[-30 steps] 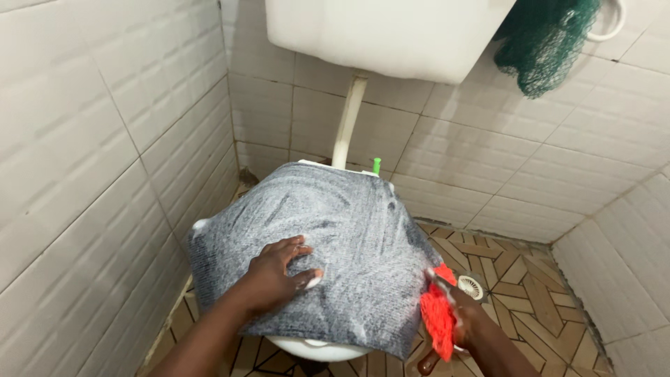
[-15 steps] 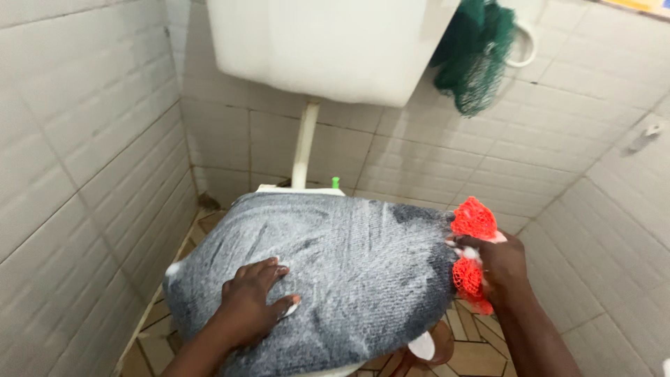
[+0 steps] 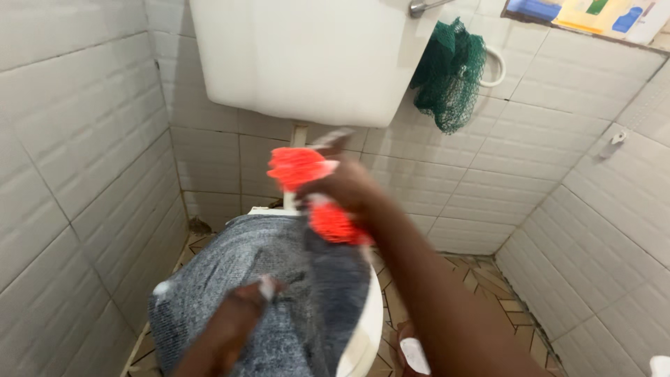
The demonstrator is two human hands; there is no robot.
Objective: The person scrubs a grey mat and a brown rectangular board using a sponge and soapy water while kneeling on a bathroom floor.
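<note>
Right hand (image 3: pixel 349 188), centre frame, clamped on soft, light orange mesh sponge (image 3: pixel 307 183). Left hand (image 3: pixel 244 307) presses the soapy grey cloth (image 3: pixel 279 293): limp, likely slippery; best gripped at edges.

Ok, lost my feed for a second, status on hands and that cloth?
Right hand raised, gripping orange mesh scrubber. Left hand pressing soapy grey cloth on toilet. Nothing in the way.
</note>
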